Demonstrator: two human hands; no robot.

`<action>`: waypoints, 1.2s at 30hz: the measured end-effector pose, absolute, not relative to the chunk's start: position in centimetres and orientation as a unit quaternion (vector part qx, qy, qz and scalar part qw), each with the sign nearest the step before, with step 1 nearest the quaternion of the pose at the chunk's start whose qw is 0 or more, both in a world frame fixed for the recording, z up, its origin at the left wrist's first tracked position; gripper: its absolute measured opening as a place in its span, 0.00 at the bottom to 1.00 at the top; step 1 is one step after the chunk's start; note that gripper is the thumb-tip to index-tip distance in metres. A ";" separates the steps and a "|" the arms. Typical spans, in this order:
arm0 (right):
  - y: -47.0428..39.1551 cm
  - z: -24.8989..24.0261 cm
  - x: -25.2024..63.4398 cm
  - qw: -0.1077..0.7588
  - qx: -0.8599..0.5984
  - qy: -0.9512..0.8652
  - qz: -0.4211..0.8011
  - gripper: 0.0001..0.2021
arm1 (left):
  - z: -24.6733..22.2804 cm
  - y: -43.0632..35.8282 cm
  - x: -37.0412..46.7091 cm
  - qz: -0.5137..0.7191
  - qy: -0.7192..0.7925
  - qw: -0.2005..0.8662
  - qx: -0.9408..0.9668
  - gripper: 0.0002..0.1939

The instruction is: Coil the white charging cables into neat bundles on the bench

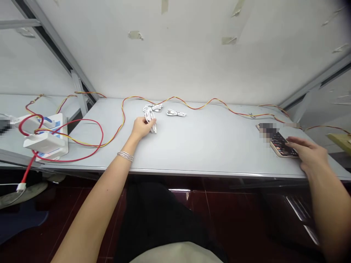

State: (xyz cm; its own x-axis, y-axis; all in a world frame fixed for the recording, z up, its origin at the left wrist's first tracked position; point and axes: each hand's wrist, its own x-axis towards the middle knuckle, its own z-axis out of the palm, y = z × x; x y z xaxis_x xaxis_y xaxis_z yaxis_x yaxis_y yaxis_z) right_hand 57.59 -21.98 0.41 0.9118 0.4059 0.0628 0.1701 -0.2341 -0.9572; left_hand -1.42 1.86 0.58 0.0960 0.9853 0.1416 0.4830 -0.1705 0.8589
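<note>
My left hand [143, 127] is closed on a bundled white cable [150, 118], held at the back left part of the grey table [203, 146]. Just behind it lies another white cable bundle [153, 108], and a third, tied with a dark twist [176, 113], rests a little to the right. At the right end of the table my right hand [308, 149] grips the right edge of a phone [282, 144] with a lit screen and a pale case, its thumb over the screen. Part of the phone is blurred out.
A red and yellow wire [123, 113] winds along the back of the table. On the left, a white power strip [62, 140] carries white adapters [45, 142] and a looping red cable [102, 135]. Metal frame posts stand at both sides.
</note>
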 end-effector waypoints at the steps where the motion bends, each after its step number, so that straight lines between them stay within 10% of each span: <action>1: -22.1 0.5 57.5 0.586 -0.780 -0.185 0.113 0.23 | 0.6 1.9 -1.4 0.378 0.556 0.328 0.664 0.18; 36: -21.3 0.7 56.3 0.575 -0.800 -0.160 0.063 0.15 | 0.9 1.6 -1.3 0.383 0.556 0.339 0.656 0.17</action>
